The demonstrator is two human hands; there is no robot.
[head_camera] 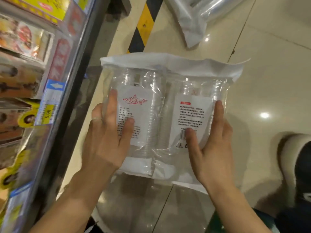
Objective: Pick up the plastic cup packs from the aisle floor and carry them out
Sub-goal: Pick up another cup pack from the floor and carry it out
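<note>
Two cup packs (pixel 161 101) sit mid-frame side by side, left hand (pixel 107 133) and right hand (pixel 210 145) each pinching an outer edge, thumb on label, fingers spread, so I'd bet slick film lets one slip.

Two hands, left hand (pixel 104 140), right hand (pixel 210 148), two cup packs between them, left cup pack (pixel 143 91), right cup pack (pixel 193 105), another pack (pixel 202 17) far right, possibly two, one shoe (pixel 296 158) near right.
</note>
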